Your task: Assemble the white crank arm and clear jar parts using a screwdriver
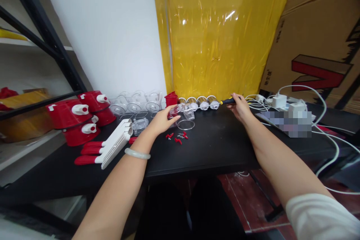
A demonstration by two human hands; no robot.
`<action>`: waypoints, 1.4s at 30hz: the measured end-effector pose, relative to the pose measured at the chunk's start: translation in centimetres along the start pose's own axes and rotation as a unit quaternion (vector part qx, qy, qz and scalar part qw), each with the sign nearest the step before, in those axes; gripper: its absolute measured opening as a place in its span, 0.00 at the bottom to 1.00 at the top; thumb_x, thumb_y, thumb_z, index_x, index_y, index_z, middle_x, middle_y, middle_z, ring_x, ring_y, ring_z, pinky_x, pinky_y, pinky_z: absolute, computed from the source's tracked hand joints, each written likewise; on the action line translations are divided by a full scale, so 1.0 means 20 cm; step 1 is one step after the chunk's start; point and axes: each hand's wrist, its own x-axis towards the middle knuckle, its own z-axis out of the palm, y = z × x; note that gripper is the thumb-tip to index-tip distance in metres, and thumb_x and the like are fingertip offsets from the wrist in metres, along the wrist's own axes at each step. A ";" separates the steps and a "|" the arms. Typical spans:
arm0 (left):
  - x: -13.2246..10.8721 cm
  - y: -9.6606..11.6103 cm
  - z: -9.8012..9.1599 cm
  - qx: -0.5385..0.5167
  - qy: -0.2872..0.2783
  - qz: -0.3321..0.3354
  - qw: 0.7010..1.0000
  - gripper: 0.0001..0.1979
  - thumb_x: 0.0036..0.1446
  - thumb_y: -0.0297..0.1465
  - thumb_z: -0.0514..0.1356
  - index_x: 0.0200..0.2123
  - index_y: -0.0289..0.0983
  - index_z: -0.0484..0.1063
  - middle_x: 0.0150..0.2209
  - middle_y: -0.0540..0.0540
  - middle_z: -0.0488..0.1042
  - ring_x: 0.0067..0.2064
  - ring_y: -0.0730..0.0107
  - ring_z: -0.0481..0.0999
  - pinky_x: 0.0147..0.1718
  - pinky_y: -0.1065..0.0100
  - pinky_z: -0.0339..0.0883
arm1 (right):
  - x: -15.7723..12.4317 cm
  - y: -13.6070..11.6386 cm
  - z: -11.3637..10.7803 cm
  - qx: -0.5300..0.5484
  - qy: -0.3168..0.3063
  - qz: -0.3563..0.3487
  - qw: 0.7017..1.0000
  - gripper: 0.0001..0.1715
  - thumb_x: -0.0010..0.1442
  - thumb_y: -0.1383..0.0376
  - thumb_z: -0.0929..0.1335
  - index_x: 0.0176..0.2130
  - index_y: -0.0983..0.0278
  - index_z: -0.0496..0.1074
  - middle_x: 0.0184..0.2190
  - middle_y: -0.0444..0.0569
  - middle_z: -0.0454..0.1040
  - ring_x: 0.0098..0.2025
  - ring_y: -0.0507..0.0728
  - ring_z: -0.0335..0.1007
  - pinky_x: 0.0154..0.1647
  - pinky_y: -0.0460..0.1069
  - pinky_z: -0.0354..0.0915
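Note:
My left hand point(162, 120) is closed around a clear plastic part point(189, 113) just above the black table. A round clear rim shows below it, and I cannot tell whether it belongs to the same part. My right hand point(239, 108) grips a screwdriver point(227, 101) by its black and yellow handle. The screwdriver's long thin shaft points left, its tip at or near the clear part; contact is hard to make out. In front of the left hand lie small red plastic pieces point(178, 141) and tiny screws point(180, 135).
Behind the hands stand a red hopper-like piece point(171, 99) and several metallic cylinders point(202, 103). To the left are clear cups point(137, 101), white parts with red handles point(114, 144) and stacked red housings point(70, 116). White cables and adapters point(279, 101) crowd the right, near a cardboard box point(317, 37).

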 end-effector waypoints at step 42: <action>-0.01 0.01 0.00 0.007 -0.003 -0.006 1.000 0.30 0.60 0.46 0.59 0.63 0.40 0.63 0.55 0.41 0.75 0.54 0.55 0.76 0.54 0.56 0.67 | 0.01 0.01 -0.01 -0.019 -0.003 0.011 1.000 0.14 0.60 0.52 0.66 0.36 0.60 0.68 0.17 0.38 0.67 0.16 0.49 0.65 0.22 0.44 0.64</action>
